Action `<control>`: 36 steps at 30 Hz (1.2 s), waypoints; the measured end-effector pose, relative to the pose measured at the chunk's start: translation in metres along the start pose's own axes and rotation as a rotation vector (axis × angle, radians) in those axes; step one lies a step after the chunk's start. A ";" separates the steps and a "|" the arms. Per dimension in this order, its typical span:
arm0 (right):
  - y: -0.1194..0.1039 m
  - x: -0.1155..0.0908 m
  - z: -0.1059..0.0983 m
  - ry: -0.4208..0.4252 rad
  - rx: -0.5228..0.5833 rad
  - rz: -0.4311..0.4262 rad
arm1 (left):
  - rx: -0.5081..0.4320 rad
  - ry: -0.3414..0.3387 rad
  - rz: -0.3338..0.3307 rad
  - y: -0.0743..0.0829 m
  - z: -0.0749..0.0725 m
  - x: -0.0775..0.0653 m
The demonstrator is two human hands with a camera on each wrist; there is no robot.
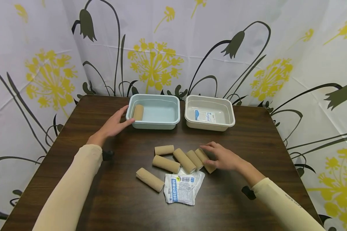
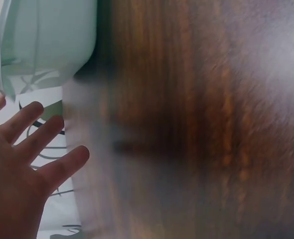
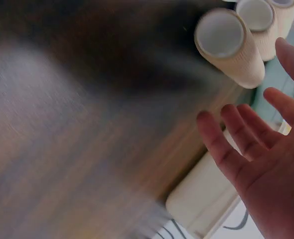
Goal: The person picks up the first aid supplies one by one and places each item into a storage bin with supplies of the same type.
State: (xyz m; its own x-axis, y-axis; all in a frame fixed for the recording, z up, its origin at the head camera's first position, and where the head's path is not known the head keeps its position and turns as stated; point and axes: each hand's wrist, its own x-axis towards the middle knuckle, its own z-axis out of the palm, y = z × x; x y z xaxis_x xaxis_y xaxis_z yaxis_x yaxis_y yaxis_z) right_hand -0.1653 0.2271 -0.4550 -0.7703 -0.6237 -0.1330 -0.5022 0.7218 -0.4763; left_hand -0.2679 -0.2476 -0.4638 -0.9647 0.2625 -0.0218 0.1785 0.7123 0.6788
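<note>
My left hand (image 1: 114, 123) is at the left end of the pale blue tub (image 1: 154, 123), thumb and fingers spread along its rim. In that tub a tan bandage roll (image 1: 138, 112) lies against the left side. My right hand (image 1: 223, 157) is over the rightmost bandage roll (image 1: 202, 156) on the table, fingers loosely bent; the right wrist view shows the fingertips apart from the ribbed rolls (image 3: 240, 64). Several more rolls (image 1: 166, 164) lie loosely grouped to its left. Gauze dressing packets (image 1: 179, 190) overlap just in front of them.
An off-white tub (image 1: 207, 125) stands right of the blue one at the table's back, holding a white and blue packet (image 1: 205, 116). The dark wooden table (image 1: 118, 192) ends against a flower-printed curtain (image 1: 167, 41). One bandage roll (image 1: 150, 180) lies apart, nearer the front.
</note>
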 end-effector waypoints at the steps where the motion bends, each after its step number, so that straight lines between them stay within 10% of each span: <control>1: 0.000 -0.001 0.002 -0.003 0.009 0.007 | -0.005 0.004 -0.005 -0.001 0.002 0.000; 21: -0.003 -0.002 0.018 0.080 0.068 0.031 | -0.049 0.061 -0.016 -0.003 0.022 -0.003; 36: -0.029 0.020 -0.014 0.216 0.074 -0.007 | -0.041 0.032 -0.060 -0.004 0.023 -0.002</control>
State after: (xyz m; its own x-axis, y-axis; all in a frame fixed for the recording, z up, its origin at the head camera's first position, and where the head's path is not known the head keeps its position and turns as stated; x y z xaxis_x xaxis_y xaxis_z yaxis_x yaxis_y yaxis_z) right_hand -0.1717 0.1978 -0.4314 -0.8370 -0.5443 0.0561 -0.4841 0.6887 -0.5398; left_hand -0.2621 -0.2364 -0.4832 -0.9792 0.1988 -0.0404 0.1127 0.6986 0.7065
